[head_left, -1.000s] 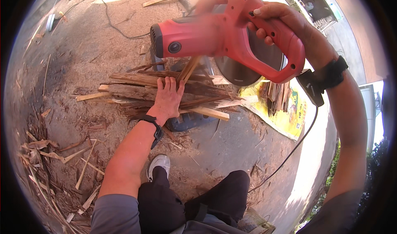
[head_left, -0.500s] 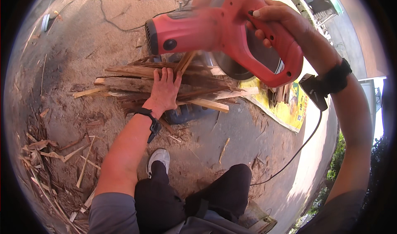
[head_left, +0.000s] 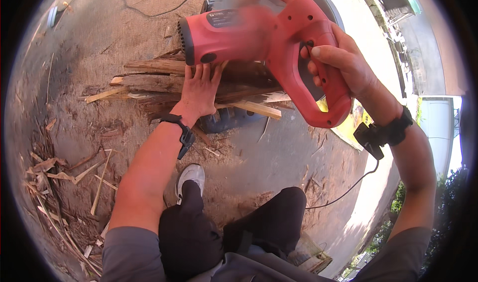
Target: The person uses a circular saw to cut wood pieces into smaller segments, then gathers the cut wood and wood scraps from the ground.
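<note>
My left hand (head_left: 199, 90) lies with fingers stretched over split, weathered wood strips (head_left: 149, 83), which rest across a dark base (head_left: 219, 122). Above them, my right hand (head_left: 343, 60) grips the rear handle of a red cut-off saw (head_left: 229, 33). The motor housing hangs just over my left fingertips; whether they touch cannot be told. The grey blade (head_left: 326, 3) shows behind the saw's body, whose lower part hides much of it and of the wood beneath.
A yellow sack (head_left: 351, 132) lies right of the wood. Loose scraps (head_left: 59, 182) litter the ground at left. A cord (head_left: 149, 13) crosses the back. My shoe (head_left: 191, 177) is below the wood; greenery (head_left: 443, 197) edges the right.
The saw has tilted, its rear handle and my right hand shifting lower in view, and now covers more of the wood and sack. My left hand stays on the wood.
</note>
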The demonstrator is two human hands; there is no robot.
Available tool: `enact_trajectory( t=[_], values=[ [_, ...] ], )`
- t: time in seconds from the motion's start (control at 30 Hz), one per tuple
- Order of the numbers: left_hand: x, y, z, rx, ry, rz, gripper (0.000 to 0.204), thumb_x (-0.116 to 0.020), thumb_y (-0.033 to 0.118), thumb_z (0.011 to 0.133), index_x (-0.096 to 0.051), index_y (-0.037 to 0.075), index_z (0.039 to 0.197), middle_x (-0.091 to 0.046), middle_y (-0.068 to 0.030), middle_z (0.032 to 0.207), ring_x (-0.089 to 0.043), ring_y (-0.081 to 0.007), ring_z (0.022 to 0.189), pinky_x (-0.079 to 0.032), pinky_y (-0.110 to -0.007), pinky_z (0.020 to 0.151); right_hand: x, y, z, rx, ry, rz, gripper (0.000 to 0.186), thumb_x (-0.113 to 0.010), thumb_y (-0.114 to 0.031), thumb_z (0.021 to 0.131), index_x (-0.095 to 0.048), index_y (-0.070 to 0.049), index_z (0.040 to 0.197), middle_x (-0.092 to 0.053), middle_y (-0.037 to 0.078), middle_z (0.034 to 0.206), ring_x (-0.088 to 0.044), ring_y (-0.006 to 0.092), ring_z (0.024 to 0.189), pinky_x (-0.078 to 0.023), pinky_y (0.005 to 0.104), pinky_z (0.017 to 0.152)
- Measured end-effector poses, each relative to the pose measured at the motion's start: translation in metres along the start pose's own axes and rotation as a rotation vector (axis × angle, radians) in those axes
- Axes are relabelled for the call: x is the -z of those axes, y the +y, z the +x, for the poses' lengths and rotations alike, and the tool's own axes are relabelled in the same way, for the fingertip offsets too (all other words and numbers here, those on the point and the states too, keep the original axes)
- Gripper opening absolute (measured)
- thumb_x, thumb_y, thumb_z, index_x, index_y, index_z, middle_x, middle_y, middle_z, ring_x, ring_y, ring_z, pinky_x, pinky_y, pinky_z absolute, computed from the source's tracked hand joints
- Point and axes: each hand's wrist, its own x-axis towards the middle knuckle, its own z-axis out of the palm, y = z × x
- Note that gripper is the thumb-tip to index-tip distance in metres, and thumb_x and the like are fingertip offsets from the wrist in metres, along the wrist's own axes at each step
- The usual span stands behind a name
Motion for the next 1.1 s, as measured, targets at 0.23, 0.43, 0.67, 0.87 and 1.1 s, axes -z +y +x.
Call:
enact_trajectory(
  t=[0.23, 0.43, 0.67, 0.87, 1.1],
  values=[
    [-0.004, -0.002, -0.002, 0.042, 0.064, -0.099, 0.115, -0.082, 0.031, 0.051, -0.024, 0.014, 0.149, -0.036, -0.0149, 0.143, -0.029, -0.0332, 0.137, -0.015, -0.051, 0.114, -0.016, 0.021, -0.011, 0.056, 0.006, 0.021, 0.052, -0.061, -0.017, 0.082, -0.041, 0.0, 0.126, -0.058, 0.012, 0.1, -0.059, 0.0124, 0.068, -0.054, 0.0252, 0.056],
    [-0.011, -0.007, -0.001, 0.007, 0.102, -0.222, 0.096, -0.083, 0.026, 0.051, -0.041, 0.014, 0.137, -0.041, -0.0123, 0.14, -0.029, -0.0302, 0.138, -0.014, -0.053, 0.114, -0.03, 0.057, -0.02, 0.099, 0.082, 0.035, 0.054, -0.06, -0.016, 0.081, -0.038, 0.001, 0.128, -0.057, 0.012, 0.101, -0.058, 0.0129, 0.068, -0.054, 0.0264, 0.057],
    [-0.01, -0.009, -0.005, 0.006, 0.116, -0.181, 0.09, -0.083, 0.034, 0.055, -0.046, 0.017, 0.135, -0.044, -0.008, 0.139, -0.03, -0.0271, 0.138, -0.013, -0.05, 0.115, -0.043, 0.084, -0.028, 0.095, 0.147, 0.053, 0.052, -0.06, -0.017, 0.082, -0.038, -0.001, 0.126, -0.057, 0.012, 0.103, -0.058, 0.0141, 0.068, -0.053, 0.028, 0.062],
    [-0.024, -0.007, -0.023, -0.01, 0.279, -0.234, 0.093, -0.08, 0.037, 0.055, -0.042, 0.016, 0.137, -0.045, -0.0107, 0.137, -0.034, -0.0311, 0.133, -0.021, -0.048, 0.113, -0.053, 0.109, -0.031, 0.133, 0.18, 0.056, 0.05, -0.059, -0.018, 0.083, -0.038, -0.002, 0.125, -0.057, 0.013, 0.104, -0.058, 0.0155, 0.068, -0.053, 0.0294, 0.062],
    [-0.04, -0.004, -0.028, 0.087, 0.438, -0.263, 0.087, -0.084, 0.039, 0.053, -0.049, 0.02, 0.13, -0.049, -0.0105, 0.126, -0.043, -0.0326, 0.122, -0.027, -0.05, 0.109, -0.048, 0.118, -0.029, 0.215, 0.186, -0.018, 0.048, -0.057, -0.017, 0.086, -0.037, -0.002, 0.127, -0.058, 0.013, 0.104, -0.059, 0.016, 0.068, -0.052, 0.0293, 0.063]
  ],
)
